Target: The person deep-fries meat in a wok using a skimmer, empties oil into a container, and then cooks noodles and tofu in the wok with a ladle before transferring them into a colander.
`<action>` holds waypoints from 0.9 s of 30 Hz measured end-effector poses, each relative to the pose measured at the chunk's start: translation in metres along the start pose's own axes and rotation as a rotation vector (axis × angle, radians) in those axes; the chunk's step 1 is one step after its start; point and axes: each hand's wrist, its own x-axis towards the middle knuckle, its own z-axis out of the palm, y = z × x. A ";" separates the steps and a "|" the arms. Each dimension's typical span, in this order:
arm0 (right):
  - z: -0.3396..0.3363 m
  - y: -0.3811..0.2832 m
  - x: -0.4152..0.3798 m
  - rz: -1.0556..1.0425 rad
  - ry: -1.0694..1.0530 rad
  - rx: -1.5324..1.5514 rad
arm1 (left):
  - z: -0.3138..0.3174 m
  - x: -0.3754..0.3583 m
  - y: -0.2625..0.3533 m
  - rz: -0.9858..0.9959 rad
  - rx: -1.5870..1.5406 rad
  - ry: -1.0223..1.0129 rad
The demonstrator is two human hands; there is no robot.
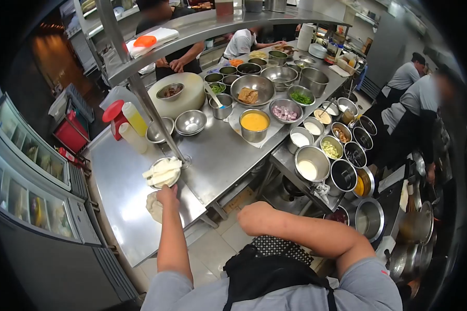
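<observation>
At the shelf post on the steel table, my left hand (167, 195) grips the near rim of a small metal bowl heaped with white strips (164, 172). A crumpled pale cloth (154, 207) lies beside that hand. My right hand (254, 218) is bent in front of my body, above the floor, with its fingers curled; whatever it may hold is hidden. Farther up the table stand a pot of yellow liquid (255, 122) and a stack of metal bowls (191, 122).
A steel post (157, 115) carries the overhead shelf (213, 32). Squeeze bottles (134, 120) stand at the left. Many filled pots crowd the side table, including one of white liquid (307, 169). A person's hands (177, 65) are behind the round white board (189, 98).
</observation>
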 end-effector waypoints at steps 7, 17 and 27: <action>-0.136 -0.117 -0.107 -0.660 0.004 0.298 | -0.034 -0.040 -0.036 -0.115 -0.010 -0.069; -0.158 -0.152 -0.230 -0.438 0.179 -0.058 | -0.054 -0.063 -0.035 -0.125 0.014 -0.100; -0.047 -0.075 -0.216 0.180 0.213 0.348 | -0.051 -0.073 -0.041 -0.144 0.051 -0.219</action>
